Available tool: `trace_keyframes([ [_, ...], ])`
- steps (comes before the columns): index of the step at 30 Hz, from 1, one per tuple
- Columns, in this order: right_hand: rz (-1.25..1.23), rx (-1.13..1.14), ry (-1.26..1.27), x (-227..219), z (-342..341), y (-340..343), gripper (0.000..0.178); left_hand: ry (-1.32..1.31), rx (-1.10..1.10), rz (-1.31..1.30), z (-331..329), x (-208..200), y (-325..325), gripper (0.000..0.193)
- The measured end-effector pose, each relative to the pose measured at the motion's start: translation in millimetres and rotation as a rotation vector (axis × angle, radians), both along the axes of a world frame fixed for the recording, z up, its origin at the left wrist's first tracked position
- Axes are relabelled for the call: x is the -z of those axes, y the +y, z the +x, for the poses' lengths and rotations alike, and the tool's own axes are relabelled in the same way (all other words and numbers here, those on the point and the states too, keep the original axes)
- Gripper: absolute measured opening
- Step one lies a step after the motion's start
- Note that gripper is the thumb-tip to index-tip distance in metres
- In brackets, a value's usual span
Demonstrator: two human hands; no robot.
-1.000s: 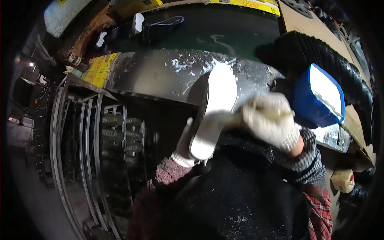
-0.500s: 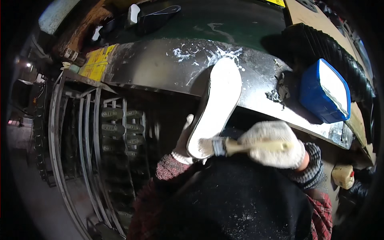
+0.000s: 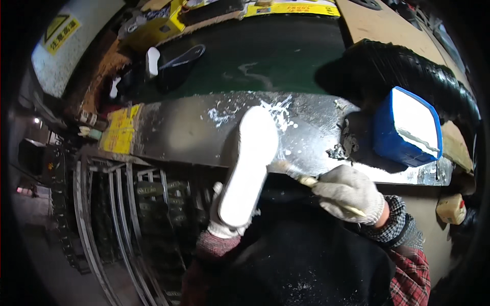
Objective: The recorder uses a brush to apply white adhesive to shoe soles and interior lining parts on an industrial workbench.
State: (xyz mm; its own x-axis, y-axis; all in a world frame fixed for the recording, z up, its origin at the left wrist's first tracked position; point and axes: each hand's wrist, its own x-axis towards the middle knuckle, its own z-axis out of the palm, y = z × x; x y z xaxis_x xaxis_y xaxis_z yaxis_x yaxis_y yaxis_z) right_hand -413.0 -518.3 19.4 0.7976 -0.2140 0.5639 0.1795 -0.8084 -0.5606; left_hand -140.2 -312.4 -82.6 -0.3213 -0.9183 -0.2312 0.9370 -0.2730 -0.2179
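My left hand (image 3: 224, 228), in a pale knit glove, is closed around the lower end of an upturned shoe (image 3: 249, 163). The sole faces up, coated bright white, and its wide end reaches over the metal bench edge. Most of the shoe's underside and my left fingers are hidden beneath it. In my right hand (image 3: 352, 195), also gloved, is a paintbrush (image 3: 308, 180) with a pale handle. Its blurred bristles point left, close to the sole's right edge; I cannot tell whether they touch. A blue tub (image 3: 386, 133) of white liquid stands on the bench, beyond my right hand.
White splashes mark the metal bench (image 3: 178, 127). Behind it runs a dark green belt (image 3: 286, 56) bearing white-soled shoes (image 3: 153, 62) at the left. A metal rack (image 3: 120, 204) stands lower left. A yellowish jug (image 3: 451, 209) sits at right.
The brush has left the sole's near end and is now beside its right edge, farther forward. The shoe has shifted left and lower in the picture. The view now takes in more of the belt.
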Motion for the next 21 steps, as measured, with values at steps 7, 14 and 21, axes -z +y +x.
trace_keyframes([
  [7, -0.025, 0.538, -0.143, -30, -118, -35, 0.031, -0.688, -0.529, 0.326, 81, -54, -120, 0.060],
  [14, 0.290, 1.246, -0.741, 19, -250, -21, 0.032, -0.833, -0.281, 0.009, 37, -31, -292, 0.074],
  [21, 0.471, 0.987, -0.683, -10, -235, -11, 0.021, -0.893, 0.016, -0.055, -109, -72, -427, 0.055],
])
